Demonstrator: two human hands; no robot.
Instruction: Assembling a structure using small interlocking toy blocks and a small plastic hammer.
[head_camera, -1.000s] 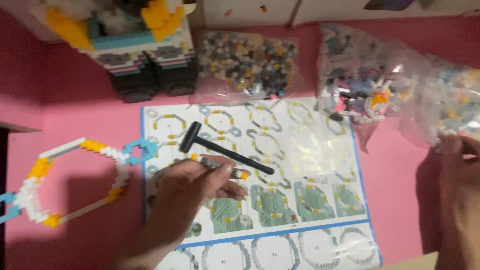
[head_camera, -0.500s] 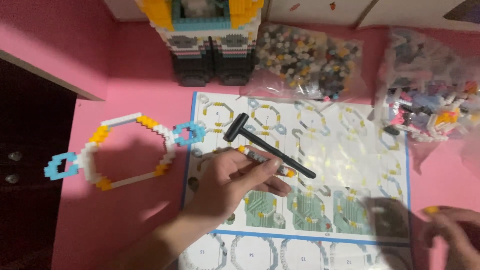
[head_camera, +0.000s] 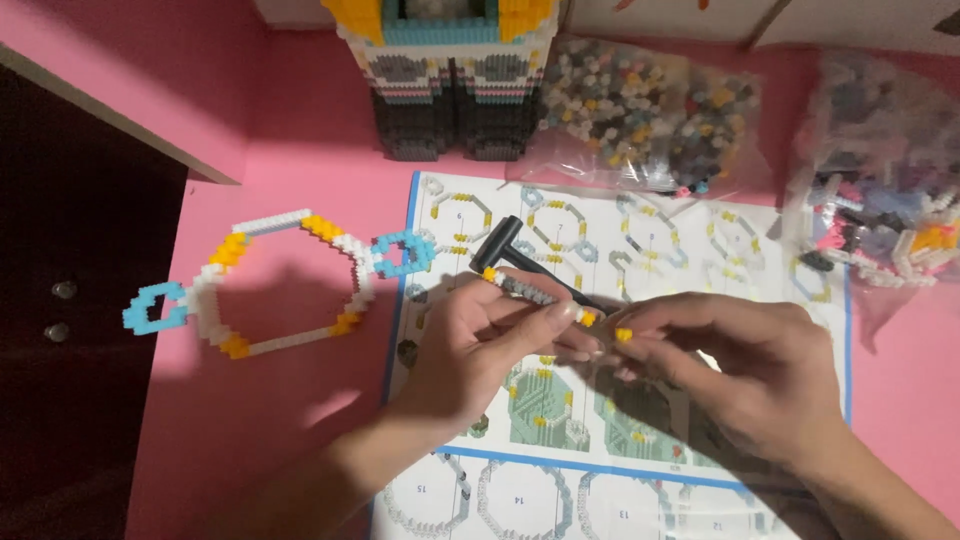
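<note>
Left hand (head_camera: 480, 345) is pinching a short grey brick strip (head_camera: 530, 290) over the instruction sheet (head_camera: 640, 240) on the pink table (head_camera: 280, 410), and right hand (head_camera: 740, 370) is closing its fingertips on one yellow brick (head_camera: 623, 334) just beside the strip's end. Looks like adding a piece; next it'll need lining up and pressing on. Count: one black hammer (head_camera: 520, 258), one ring (head_camera: 280, 285), two bags, one built block.
</note>
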